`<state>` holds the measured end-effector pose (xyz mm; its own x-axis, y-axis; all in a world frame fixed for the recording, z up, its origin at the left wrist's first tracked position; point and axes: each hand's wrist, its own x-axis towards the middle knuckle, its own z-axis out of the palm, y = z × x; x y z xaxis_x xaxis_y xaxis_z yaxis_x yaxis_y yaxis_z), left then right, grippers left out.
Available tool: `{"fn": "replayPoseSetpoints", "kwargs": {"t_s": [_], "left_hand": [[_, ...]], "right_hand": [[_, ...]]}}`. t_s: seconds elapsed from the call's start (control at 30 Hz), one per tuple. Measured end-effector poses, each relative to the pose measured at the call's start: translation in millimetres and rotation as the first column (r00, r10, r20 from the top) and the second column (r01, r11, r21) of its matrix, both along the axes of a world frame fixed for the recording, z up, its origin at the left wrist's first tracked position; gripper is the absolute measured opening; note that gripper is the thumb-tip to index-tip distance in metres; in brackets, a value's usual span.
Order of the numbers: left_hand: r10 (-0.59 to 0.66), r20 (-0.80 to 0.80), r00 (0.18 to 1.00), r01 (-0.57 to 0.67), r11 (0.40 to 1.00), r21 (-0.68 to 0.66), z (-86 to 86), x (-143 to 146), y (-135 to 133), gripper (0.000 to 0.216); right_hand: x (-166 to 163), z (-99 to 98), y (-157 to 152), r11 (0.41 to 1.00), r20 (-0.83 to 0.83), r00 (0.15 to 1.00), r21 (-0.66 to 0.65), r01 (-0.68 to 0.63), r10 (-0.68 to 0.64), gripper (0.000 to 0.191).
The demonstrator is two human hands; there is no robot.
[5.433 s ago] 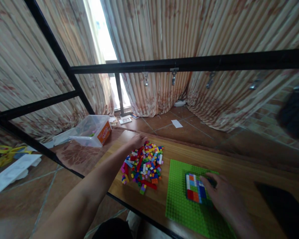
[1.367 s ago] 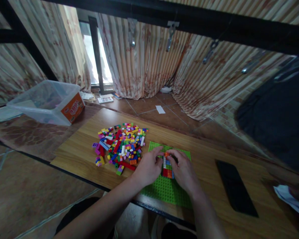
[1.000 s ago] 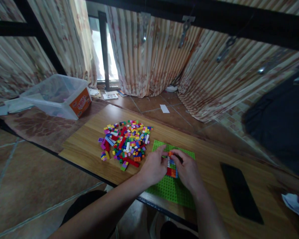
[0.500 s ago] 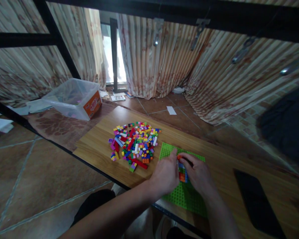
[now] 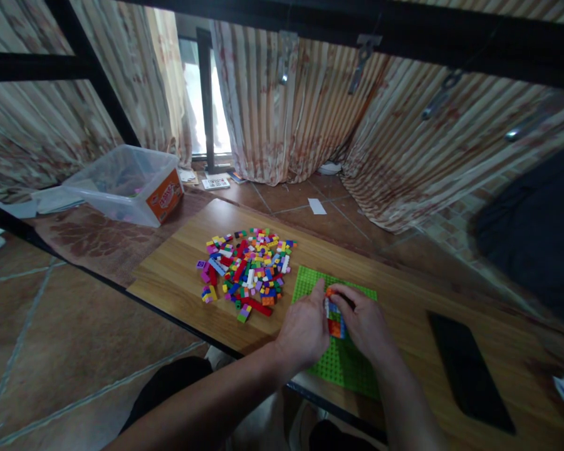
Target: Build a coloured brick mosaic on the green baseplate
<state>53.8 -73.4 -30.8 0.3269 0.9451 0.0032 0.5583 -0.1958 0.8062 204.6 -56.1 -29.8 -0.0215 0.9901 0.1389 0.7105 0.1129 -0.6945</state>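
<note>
A green studded baseplate lies on the table under both of my hands. On it stands a small build of toy bricks in red, orange, blue and white. My right hand is closed, thumb and finger pinching an orange toy brick at the far end of the build. Along the build's left side, my left hand presses close against the toy bricks. Its index finger points forward beside the orange brick, while its other fingers are mostly hidden.
Left of the baseplate is a spread pile of mixed toy bricks on the wooden table. A dark flat slab lies to the right. A clear plastic bin stands beyond the table at left. A black metal bar crosses above.
The whole view has shifted slightly, so everything appears a little further left. Both hands stay at the build with the orange toy brick in the same place.
</note>
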Motion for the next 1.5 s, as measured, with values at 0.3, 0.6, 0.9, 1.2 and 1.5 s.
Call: {"fn": "replayPoseSetpoints", "kwargs": {"t_s": [0.3,0.6,0.9,1.2,1.5], "left_hand": [[0.031,0.004,1.0,-0.031,0.999,0.01,-5.2,2,0,0.059],[0.03,-0.002,1.0,-0.03,0.999,0.033,-1.2,0,-1,0.059],[0.052,0.053,0.997,-0.05,0.998,-0.035,7.0,0,1,0.064],[0.022,0.05,0.998,-0.024,0.999,0.028,1.8,3,1,0.063],[0.007,0.049,0.999,-0.012,0.996,0.094,-4.8,3,1,0.063]], "right_hand": [[-1,-0.3,2,1.0,0.043,0.999,0.013,-0.027,0.027,0.028],[-2,-6.4,-2,0.999,0.056,0.998,0.045,-0.018,0.015,0.03],[7,-3.1,-7,0.994,-0.04,0.993,-0.006,0.11,-0.11,0.047],[-4,-9.2,-3,0.996,-0.079,0.993,0.023,0.092,-0.09,0.038],[-1,-12.3,5,0.991,-0.179,0.976,-0.062,0.118,-0.127,0.035]]}}
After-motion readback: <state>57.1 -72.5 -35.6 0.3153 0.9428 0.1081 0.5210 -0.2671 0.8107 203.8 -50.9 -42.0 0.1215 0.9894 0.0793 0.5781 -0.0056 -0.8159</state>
